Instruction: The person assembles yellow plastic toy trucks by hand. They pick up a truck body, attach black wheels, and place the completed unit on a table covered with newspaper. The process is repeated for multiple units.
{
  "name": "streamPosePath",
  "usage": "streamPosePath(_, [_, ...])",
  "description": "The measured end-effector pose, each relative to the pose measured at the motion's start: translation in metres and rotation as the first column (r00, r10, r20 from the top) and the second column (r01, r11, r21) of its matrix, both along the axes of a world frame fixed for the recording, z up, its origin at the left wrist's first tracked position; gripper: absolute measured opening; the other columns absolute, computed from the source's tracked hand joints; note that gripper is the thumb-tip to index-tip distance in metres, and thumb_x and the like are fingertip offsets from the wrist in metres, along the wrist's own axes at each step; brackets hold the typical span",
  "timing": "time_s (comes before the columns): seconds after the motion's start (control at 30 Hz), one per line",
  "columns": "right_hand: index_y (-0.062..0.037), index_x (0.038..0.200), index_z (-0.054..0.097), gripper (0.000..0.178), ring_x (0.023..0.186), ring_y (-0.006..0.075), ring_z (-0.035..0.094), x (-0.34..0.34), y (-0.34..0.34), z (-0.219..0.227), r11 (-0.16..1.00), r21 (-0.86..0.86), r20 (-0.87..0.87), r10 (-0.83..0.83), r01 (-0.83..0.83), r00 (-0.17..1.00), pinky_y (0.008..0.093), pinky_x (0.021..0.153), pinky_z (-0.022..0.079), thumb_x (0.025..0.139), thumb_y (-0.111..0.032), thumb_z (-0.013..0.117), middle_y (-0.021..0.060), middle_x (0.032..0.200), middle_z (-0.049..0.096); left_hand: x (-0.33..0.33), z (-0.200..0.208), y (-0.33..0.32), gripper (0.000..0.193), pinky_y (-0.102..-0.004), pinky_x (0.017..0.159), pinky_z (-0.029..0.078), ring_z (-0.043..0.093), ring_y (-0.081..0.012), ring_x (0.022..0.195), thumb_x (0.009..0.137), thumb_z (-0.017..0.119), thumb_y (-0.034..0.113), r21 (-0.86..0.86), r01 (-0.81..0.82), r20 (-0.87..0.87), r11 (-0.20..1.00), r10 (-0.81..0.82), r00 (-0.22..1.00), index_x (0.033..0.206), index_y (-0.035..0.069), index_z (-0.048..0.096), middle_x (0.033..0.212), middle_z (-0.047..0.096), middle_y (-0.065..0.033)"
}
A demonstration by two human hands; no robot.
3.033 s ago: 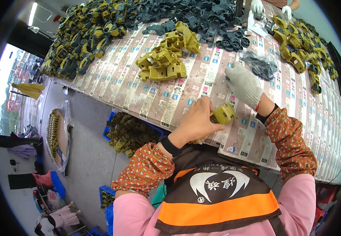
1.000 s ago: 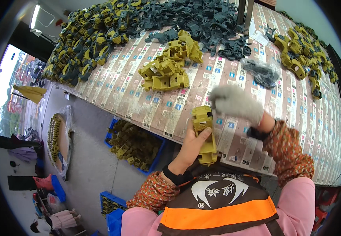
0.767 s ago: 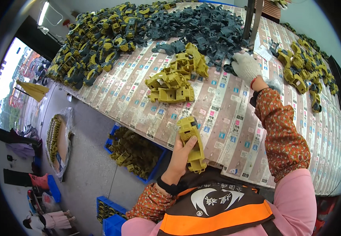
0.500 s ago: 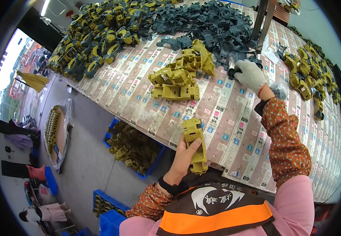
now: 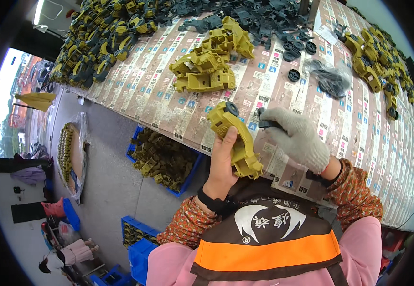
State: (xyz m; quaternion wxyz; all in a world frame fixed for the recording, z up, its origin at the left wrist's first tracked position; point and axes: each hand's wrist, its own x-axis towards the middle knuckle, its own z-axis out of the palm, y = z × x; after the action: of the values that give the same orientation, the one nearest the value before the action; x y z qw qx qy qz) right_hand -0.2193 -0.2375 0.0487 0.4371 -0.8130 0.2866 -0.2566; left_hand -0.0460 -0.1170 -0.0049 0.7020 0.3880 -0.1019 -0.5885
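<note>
My bare left hand (image 5: 222,159) grips a yellow plastic toy car body (image 5: 243,143) just above the table's near edge. A dark wheel (image 5: 231,108) sits at the car body's far end. Close on its right is my right hand (image 5: 300,138) in a whitish knitted glove, its thumb and fingers closed on a small dark plastic part (image 5: 270,125). The fingers hide much of that part, and it is apart from the car body. Beyond my hands, several more yellow car bodies (image 5: 204,81) lie stacked on the table.
Loose dark wheels (image 5: 294,75) and a clear bag of dark parts (image 5: 332,81) lie farther off. Yellow-and-dark toy cars heap at far left (image 5: 104,47) and right (image 5: 371,57). A blue crate (image 5: 195,174) of yellow parts stands on the floor beside the table (image 5: 161,114).
My right hand has come back from the dark parts toward the car body, now holding a small dark part. My left hand has raised and turned the car body, so a wheel shows.
</note>
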Motion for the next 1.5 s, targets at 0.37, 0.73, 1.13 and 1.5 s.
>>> streamPosePath(0.37, [-0.0027,0.126,0.065,0.03,0.099,0.0423,0.073,-0.005,0.054,-0.008,0.983,0.084,0.011,-0.163,0.161,0.987,0.0435,0.082,0.058,0.097,-0.006,0.065,0.0237,0.104,0.073,-0.016,-0.006,-0.014,0.035,-0.0329,0.088,0.057,0.065,-0.0139,0.103,0.108,0.064,0.031,-0.093,-0.143,0.093,0.985,0.151,0.984,0.137,0.014,0.054,0.116,0.063,-0.0003])
streamPosePath(0.73, [-0.0023,0.134,0.06,0.04,0.085,0.0482,0.07,-0.018,0.072,-0.005,0.996,-0.024,-0.156,-0.083,0.08,0.984,0.0533,0.074,0.056,0.094,-0.004,0.059,0.0272,0.097,0.071,-0.025,-0.017,-0.014,0.037,-0.0325,0.087,0.058,0.065,-0.0131,0.101,0.106,0.068,0.021,-0.199,-0.202,0.178,0.959,0.238,0.955,0.138,0.011,0.052,0.116,0.063,-0.0008])
streamPosePath(1.13, [-0.0048,0.113,0.067,0.029,0.078,0.0476,0.069,-0.003,0.038,0.005,0.994,0.034,-0.249,0.113,-0.107,0.962,0.0556,0.073,0.056,0.085,-0.012,0.063,0.0252,0.09,0.07,-0.018,-0.009,0.006,0.039,-0.035,0.092,0.056,0.064,-0.0162,0.106,0.108,0.066,0.022,-0.179,-0.282,0.348,0.943,0.329,0.878,0.141,0.011,0.05,0.12,0.063,-0.0016])
streamPosePath(1.5, [-0.0057,0.114,0.063,0.03,0.1,0.0404,0.064,0.024,0.025,-0.017,0.906,-0.277,-0.492,0.151,-0.319,0.857,0.0496,0.085,0.054,0.087,-0.013,0.071,0.0185,0.108,0.063,0.017,-0.02,0.028,0.041,-0.038,0.089,0.058,0.065,-0.016,0.109,0.11,0.061,0.032,-0.115,-0.267,0.227,0.957,0.287,0.931,0.145,0.014,0.049,0.123,0.061,-0.0018])
